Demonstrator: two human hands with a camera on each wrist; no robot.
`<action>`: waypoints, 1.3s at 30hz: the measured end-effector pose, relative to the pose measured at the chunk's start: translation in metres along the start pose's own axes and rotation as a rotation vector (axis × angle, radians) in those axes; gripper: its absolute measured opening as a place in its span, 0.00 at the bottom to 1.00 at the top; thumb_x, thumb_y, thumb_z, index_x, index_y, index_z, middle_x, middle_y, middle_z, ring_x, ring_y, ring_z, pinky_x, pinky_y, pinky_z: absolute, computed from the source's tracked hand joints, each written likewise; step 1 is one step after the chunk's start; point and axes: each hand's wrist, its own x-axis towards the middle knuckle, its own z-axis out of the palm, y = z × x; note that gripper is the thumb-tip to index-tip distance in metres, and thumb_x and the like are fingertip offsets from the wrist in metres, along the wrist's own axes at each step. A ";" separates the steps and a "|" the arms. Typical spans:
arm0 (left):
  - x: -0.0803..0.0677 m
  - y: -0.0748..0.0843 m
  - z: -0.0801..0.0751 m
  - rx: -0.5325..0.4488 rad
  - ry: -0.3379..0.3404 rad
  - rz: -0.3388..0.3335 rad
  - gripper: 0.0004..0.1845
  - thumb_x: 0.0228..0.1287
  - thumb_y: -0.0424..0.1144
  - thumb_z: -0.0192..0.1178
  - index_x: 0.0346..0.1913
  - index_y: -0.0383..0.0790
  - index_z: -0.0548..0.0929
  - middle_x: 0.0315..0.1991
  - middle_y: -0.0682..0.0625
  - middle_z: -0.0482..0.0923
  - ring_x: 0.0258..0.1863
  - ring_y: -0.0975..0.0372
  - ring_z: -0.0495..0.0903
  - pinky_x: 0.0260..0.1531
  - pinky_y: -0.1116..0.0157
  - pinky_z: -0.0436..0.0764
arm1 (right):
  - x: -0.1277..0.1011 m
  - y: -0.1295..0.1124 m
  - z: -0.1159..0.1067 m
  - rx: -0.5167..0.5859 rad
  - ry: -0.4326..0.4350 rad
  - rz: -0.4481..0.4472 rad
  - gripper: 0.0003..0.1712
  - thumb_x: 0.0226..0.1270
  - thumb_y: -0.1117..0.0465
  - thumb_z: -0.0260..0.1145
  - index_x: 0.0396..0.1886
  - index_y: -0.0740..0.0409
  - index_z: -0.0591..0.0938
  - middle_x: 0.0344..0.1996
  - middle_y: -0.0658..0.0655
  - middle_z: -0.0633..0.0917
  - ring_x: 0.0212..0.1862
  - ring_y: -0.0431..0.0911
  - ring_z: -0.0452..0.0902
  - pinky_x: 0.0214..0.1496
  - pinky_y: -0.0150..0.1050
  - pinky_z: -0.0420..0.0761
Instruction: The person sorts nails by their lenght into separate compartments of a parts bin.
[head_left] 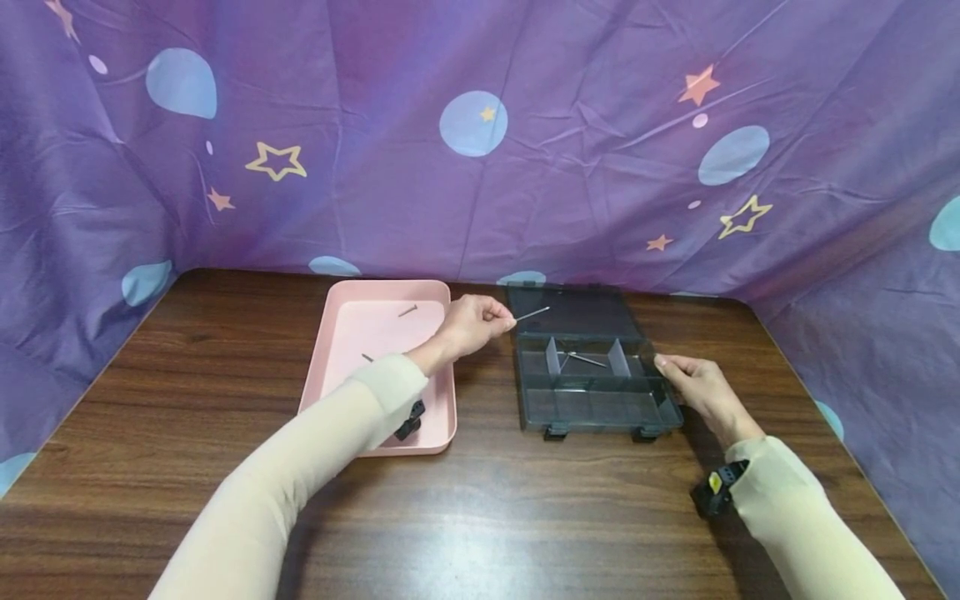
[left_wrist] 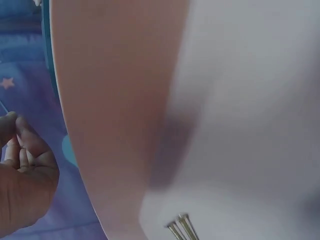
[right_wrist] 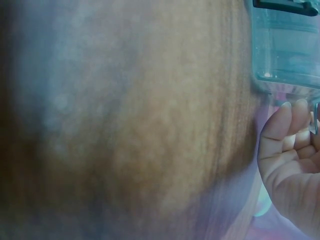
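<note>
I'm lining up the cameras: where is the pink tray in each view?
Head: pink tray left of centre, partly behind the left sleeve.
Left wrist: fills most of the picture.
Right wrist: not in it.
Shared landmark: purple cloth, top in head, left side in left wrist, lower right in right wrist.

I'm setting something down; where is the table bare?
Bare table: in front of the dark box, between the sleeves; and left of the pink tray. Crowded: between tray and box, where the left hand pinches a nail; and around the right hand.
</note>
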 end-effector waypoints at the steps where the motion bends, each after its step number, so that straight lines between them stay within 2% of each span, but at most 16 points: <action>1: 0.000 0.001 0.002 0.005 0.001 0.001 0.06 0.58 0.39 0.65 0.34 0.39 0.86 0.28 0.48 0.84 0.24 0.69 0.73 0.27 0.74 0.71 | 0.000 0.000 0.000 -0.001 0.000 0.000 0.33 0.73 0.51 0.52 0.61 0.78 0.66 0.41 0.40 0.82 0.36 0.25 0.74 0.36 0.26 0.78; 4: -0.001 0.006 0.007 0.024 -0.006 0.008 0.06 0.57 0.40 0.66 0.34 0.41 0.87 0.27 0.50 0.84 0.23 0.70 0.73 0.27 0.74 0.70 | 0.001 0.000 0.000 -0.023 -0.001 0.002 0.32 0.73 0.52 0.51 0.62 0.77 0.66 0.48 0.51 0.81 0.37 0.24 0.73 0.37 0.25 0.78; 8: -0.001 0.011 0.014 0.035 -0.036 0.015 0.06 0.58 0.41 0.66 0.34 0.42 0.87 0.27 0.51 0.85 0.24 0.70 0.74 0.28 0.74 0.72 | 0.002 0.000 0.001 -0.035 0.002 0.005 0.32 0.73 0.52 0.50 0.62 0.77 0.66 0.52 0.59 0.79 0.37 0.24 0.73 0.37 0.25 0.78; 14: -0.002 0.017 0.023 0.045 -0.068 0.037 0.07 0.59 0.41 0.65 0.35 0.42 0.87 0.32 0.50 0.86 0.30 0.67 0.78 0.35 0.73 0.75 | 0.000 0.001 0.001 -0.033 -0.003 -0.004 0.33 0.73 0.51 0.51 0.61 0.77 0.66 0.51 0.52 0.80 0.38 0.23 0.72 0.37 0.25 0.77; 20: 0.000 0.023 0.029 0.051 -0.078 0.036 0.07 0.59 0.41 0.64 0.36 0.41 0.87 0.34 0.50 0.86 0.34 0.65 0.80 0.38 0.72 0.75 | 0.000 0.001 0.000 -0.007 -0.008 -0.006 0.34 0.73 0.50 0.51 0.61 0.78 0.66 0.43 0.39 0.81 0.37 0.23 0.72 0.37 0.25 0.77; 28: 0.001 0.028 0.036 0.063 -0.099 0.029 0.06 0.59 0.41 0.64 0.35 0.43 0.87 0.33 0.52 0.86 0.33 0.66 0.81 0.40 0.72 0.75 | 0.001 0.001 0.001 -0.029 -0.005 0.005 0.33 0.73 0.51 0.50 0.62 0.78 0.66 0.54 0.61 0.77 0.38 0.23 0.72 0.38 0.25 0.77; 37: 0.004 0.034 0.036 0.093 -0.108 0.024 0.06 0.59 0.42 0.65 0.34 0.45 0.87 0.31 0.54 0.86 0.29 0.70 0.77 0.35 0.74 0.74 | 0.001 0.001 0.001 -0.021 -0.005 0.000 0.32 0.73 0.51 0.50 0.62 0.78 0.66 0.52 0.56 0.79 0.37 0.23 0.72 0.37 0.26 0.78; 39: 0.005 0.036 0.036 0.087 -0.114 0.024 0.06 0.59 0.42 0.65 0.35 0.45 0.87 0.31 0.54 0.86 0.28 0.71 0.77 0.34 0.75 0.74 | 0.000 0.000 0.001 -0.020 -0.004 0.002 0.33 0.73 0.51 0.51 0.62 0.77 0.66 0.50 0.52 0.80 0.37 0.23 0.72 0.37 0.26 0.78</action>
